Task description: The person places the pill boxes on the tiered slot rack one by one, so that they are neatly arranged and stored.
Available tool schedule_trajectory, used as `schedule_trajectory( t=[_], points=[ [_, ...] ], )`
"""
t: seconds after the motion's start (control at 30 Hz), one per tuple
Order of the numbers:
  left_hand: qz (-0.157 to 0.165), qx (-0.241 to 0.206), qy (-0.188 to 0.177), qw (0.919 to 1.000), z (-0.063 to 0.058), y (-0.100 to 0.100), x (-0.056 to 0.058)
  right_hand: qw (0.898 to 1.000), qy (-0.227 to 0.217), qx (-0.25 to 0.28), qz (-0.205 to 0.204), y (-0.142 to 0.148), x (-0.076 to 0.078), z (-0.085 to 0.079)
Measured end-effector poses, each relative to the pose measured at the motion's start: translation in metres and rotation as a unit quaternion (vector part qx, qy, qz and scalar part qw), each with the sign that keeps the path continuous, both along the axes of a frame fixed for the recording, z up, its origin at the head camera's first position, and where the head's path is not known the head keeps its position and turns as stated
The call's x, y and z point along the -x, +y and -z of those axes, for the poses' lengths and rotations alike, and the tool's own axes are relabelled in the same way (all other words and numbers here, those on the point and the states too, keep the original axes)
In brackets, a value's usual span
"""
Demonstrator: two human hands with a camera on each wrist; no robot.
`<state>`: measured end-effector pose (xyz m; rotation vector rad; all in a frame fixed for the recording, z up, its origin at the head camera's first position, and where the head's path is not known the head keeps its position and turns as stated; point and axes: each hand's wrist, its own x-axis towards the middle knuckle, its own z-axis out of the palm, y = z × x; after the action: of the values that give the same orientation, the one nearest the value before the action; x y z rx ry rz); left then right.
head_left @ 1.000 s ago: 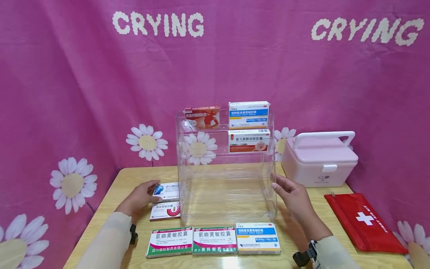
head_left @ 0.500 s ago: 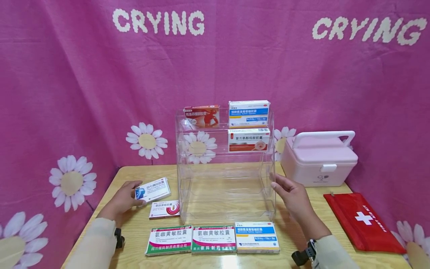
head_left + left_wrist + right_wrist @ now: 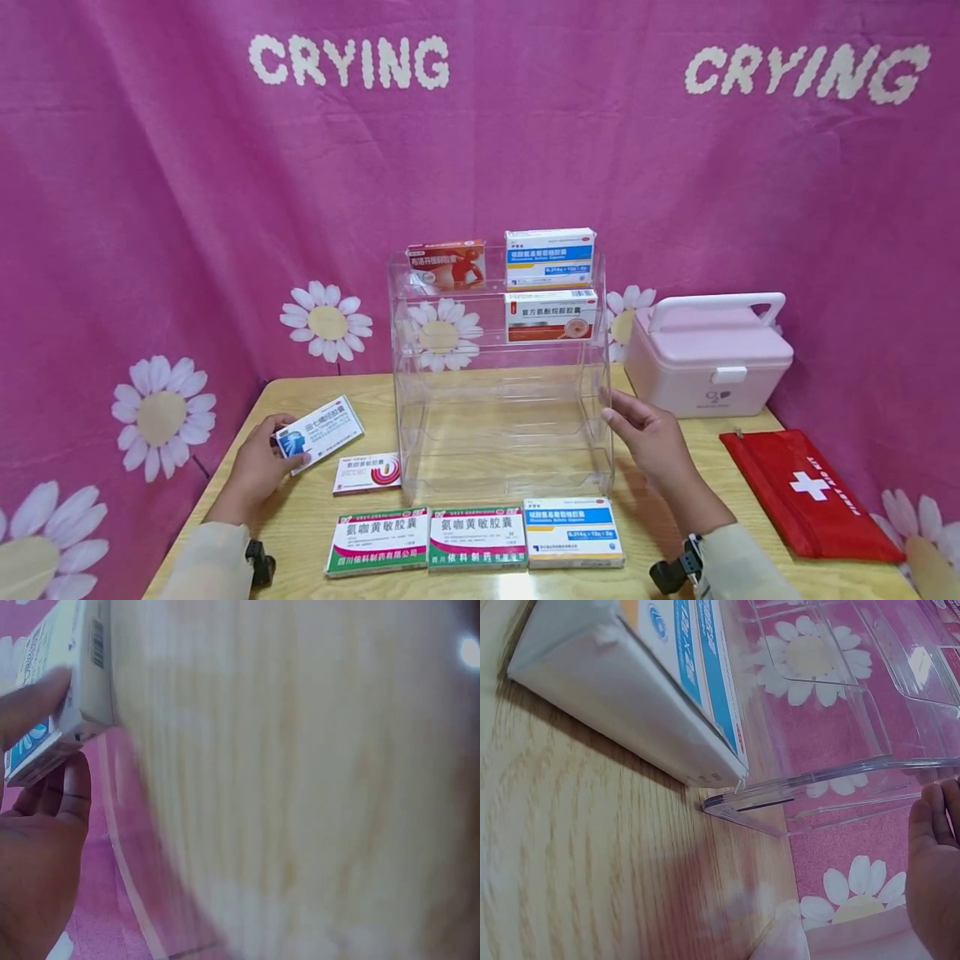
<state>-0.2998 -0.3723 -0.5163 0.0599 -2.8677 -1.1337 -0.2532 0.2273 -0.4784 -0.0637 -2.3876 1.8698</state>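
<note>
My left hand (image 3: 258, 458) grips a white and blue medicine box (image 3: 321, 433) by its left end, thumb on the front. The box is tilted, left of the clear acrylic rack (image 3: 502, 417). In the left wrist view, the thumb and the curled fingers are around the box's end (image 3: 82, 667). My right hand (image 3: 651, 442) touches the right side of the rack with its fingers fairly straight; the right wrist view has those fingers (image 3: 930, 817) against the clear panel. Close below the held box lies a white box with a red swirl (image 3: 367, 473), its right end against the rack.
Two green and magenta boxes (image 3: 377, 542) and a blue and white box (image 3: 574, 533) lie in front of the rack. Its upper tiers hold a red box (image 3: 447, 267) and two white ones (image 3: 551, 317). At right are a pink case (image 3: 708, 358) and a red pouch (image 3: 810, 496).
My left hand has drawn the white and blue box left, away from the rack, and turned it to a slant. My right hand has stayed at the rack's side.
</note>
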Motion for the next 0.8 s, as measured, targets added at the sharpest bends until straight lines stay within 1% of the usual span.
schedule_trajectory(
  t=[0.07, 0.13, 0.23, 0.33, 0.47, 0.53, 0.77, 0.8],
  points=[
    [-0.014, -0.008, 0.016, 0.9998, -0.001, 0.001, -0.001, 1.0, 0.005, 0.005, 0.001, -0.001, 0.0, 0.001],
    [-0.03, -0.017, 0.021, 0.9992, -0.003, 0.002, -0.004, 1.0, 0.01, 0.008, 0.002, -0.001, 0.0, 0.001],
    [-0.052, -0.034, 0.024, 0.9978, -0.006, 0.003, -0.007, 1.0, 0.016, 0.008, 0.0, -0.002, 0.0, 0.002],
    [-0.073, -0.045, 0.016, 0.9962, -0.007, 0.005, -0.008, 1.0, 0.021, -0.005, 0.0, -0.001, 0.001, 0.002],
    [-0.076, -0.056, 0.001, 0.9955, -0.009, 0.006, -0.01, 0.999, 0.027, -0.021, 0.0, 0.001, 0.002, 0.002],
    [-0.073, -0.055, 0.001, 0.9958, -0.009, 0.006, -0.011, 0.999, 0.025, -0.021, -0.002, 0.001, 0.002, 0.001],
    [-0.055, -0.044, 0.026, 0.9972, -0.009, -0.003, -0.016, 1.0, 0.014, -0.013, -0.005, 0.0, 0.0, 0.002],
    [-0.056, -0.051, 0.028, 0.9967, -0.01, -0.004, -0.017, 1.0, 0.014, -0.012, -0.004, 0.0, 0.0, 0.002]
  ],
)
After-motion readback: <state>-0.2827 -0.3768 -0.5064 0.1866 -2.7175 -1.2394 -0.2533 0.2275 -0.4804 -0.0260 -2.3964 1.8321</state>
